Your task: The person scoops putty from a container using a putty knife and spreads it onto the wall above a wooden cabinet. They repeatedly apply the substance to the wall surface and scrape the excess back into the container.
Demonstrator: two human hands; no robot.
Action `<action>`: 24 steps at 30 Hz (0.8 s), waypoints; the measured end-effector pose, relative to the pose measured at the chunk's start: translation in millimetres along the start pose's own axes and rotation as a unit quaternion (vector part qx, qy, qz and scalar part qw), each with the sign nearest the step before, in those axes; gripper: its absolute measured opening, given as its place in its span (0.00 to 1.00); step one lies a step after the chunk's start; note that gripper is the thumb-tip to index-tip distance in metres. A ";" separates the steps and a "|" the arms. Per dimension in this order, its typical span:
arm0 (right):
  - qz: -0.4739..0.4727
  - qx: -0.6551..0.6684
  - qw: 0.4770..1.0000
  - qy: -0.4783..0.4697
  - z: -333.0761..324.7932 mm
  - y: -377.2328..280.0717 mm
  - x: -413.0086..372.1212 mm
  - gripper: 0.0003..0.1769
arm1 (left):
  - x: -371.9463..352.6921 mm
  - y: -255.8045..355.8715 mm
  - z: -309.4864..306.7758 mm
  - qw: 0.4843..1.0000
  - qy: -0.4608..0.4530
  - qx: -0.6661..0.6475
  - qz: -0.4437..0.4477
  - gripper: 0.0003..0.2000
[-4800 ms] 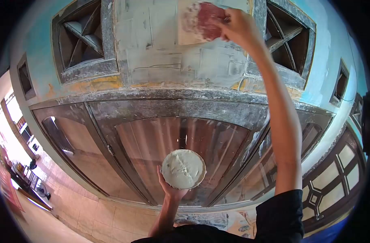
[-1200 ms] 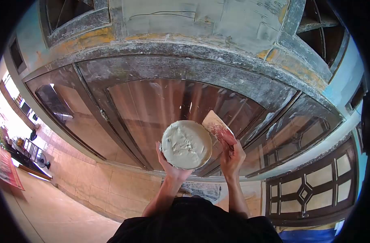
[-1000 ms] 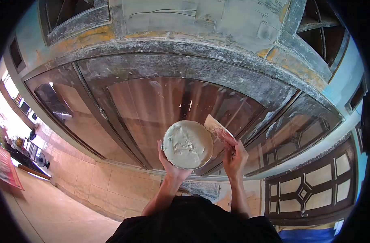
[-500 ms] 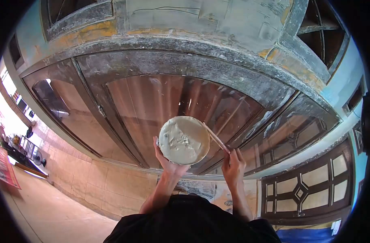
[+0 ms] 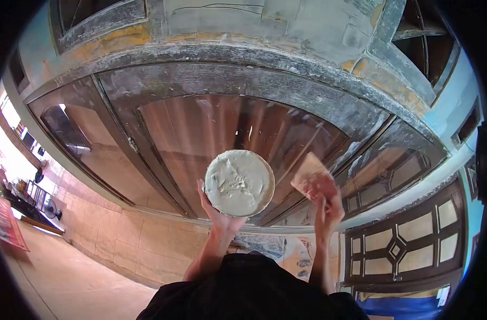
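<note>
My left hand (image 5: 222, 217) is wrapped round the near left side of a round tub (image 5: 271, 193) and holds it up in front of the door. White putty (image 5: 238, 184) fills the tub, its surface rough and lumpy in the middle. My right hand (image 5: 330, 212) grips a flat, rectangular putty spreader (image 5: 314, 176), tilted with its broad face showing, a reddish patch towards the grip. The spreader is apart from the tub, off to its right. Behind both stands a wooden door with glass panes (image 5: 179, 128), its arched frame (image 5: 200, 80) patchy with whitish smears.
A bluish wall panel (image 5: 307, 24) with yellowish patches rises above the door frame. To the right is a dark panelled door (image 5: 398, 250) with a blue sheet (image 5: 403, 305) near its foot. A fan (image 5: 51, 209) stands at the far left on the tiled floor (image 5: 120, 240).
The spreader has left the tub's right rim and swung right and up, turning from edge-on to broad face. My right hand has moved right with it. The tub has shifted very slightly left.
</note>
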State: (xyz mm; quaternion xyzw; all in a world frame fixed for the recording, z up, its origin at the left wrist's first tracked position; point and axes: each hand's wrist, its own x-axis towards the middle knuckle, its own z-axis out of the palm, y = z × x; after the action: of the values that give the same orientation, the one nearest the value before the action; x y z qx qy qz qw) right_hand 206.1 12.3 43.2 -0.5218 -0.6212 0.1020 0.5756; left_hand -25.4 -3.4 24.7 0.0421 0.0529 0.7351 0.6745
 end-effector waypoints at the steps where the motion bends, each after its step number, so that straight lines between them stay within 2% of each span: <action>1: 0.018 0.051 0.998 0.040 -1.5 -11.4 11.2 0.06 | -1.2 -0.1 -0.7 1.000 0.004 -0.002 -0.003 0.36; 2: 0.020 0.051 0.998 0.041 -2.2 -21.9 21.5 0.06 | -2.3 -0.7 0.0 1.000 0.006 -0.001 -0.005 0.36; 4: 0.073 0.198 0.977 0.014 -0.5 -38.7 40.8 0.10 | -4.7 -3.2 2.5 1.000 0.008 -0.002 -0.013 0.37; 5: 0.076 0.197 0.977 0.017 1.7 -41.8 48.4 0.10 | -5.6 -4.7 2.0 1.000 0.009 -0.001 -0.016 0.37; 7: 0.139 0.191 0.944 -0.228 7.0 -45.4 61.5 0.10 | -7.2 -7.2 -0.2 1.000 -0.007 0.005 -0.024 0.36; 8: 0.141 0.192 0.944 -0.226 14.8 -40.6 67.3 0.10 | -7.2 -9.2 -0.8 1.000 0.006 0.010 -0.020 0.36; 10: 0.033 0.002 0.937 -0.349 32.9 -29.1 74.9 0.11 | -9.1 -11.3 -1.0 1.000 -0.002 -0.001 -0.016 0.35; 11: 0.031 0.003 0.937 -0.349 33.6 -29.4 75.5 0.11 | -8.9 -10.5 -0.8 1.000 -0.011 -0.015 -0.009 0.34; 13: 0.094 0.041 0.918 -0.383 32.1 -40.7 77.4 0.12 | -10.4 -7.4 1.9 1.000 -0.018 -0.018 -0.009 0.34; 15: 0.073 0.022 0.913 -0.401 29.7 -44.0 77.8 0.12 | -11.3 -6.9 0.6 1.000 -0.009 -0.011 -0.010 0.36; 17: 0.117 0.052 0.895 -0.427 31.1 -38.5 74.3 0.12 | -11.3 -7.2 -3.3 1.000 -0.001 -0.020 -0.020 0.36; 22: 0.156 0.101 0.875 -0.447 37.9 -34.4 73.2 0.11 | -6.1 -9.5 -6.2 0.999 0.000 -0.017 -0.033 0.36; 24: 0.167 0.135 0.873 -0.438 40.4 -30.9 68.9 0.11 | -3.8 -7.3 -8.2 0.997 -0.051 -0.048 -0.039 0.34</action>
State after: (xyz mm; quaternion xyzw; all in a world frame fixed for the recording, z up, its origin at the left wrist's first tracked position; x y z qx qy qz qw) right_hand 170.7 70.8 94.9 -0.4369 -0.6939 0.4972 0.2835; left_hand -19.0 -6.7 15.6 0.0446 -0.0155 0.7067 0.7059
